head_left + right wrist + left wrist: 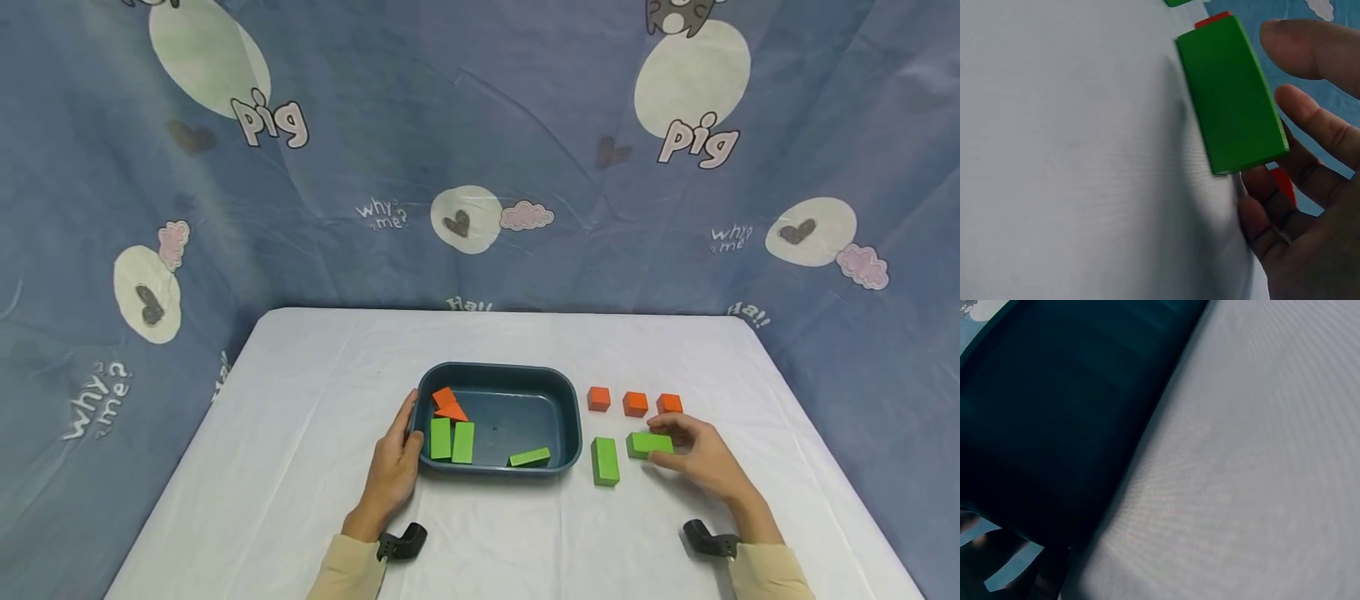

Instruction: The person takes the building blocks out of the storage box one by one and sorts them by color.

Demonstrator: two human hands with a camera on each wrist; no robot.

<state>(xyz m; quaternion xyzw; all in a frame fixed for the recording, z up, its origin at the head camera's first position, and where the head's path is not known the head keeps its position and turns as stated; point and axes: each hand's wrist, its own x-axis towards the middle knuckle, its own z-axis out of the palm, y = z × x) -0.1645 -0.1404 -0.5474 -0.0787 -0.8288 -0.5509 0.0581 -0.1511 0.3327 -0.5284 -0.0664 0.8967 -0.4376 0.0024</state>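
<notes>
"Where was the green block?"

"To the right of the tray, its long axis lying sideways. I saw the nearer right hand, fingers loosely spread about its right end, without clear grip."

"And the left hand?"

"It touched the tray, fingers straight."

Plain, pale tan sleeves reach to both wrists. Beside each sleeve's end sits a black band with a rounded, black camera housing.
</notes>
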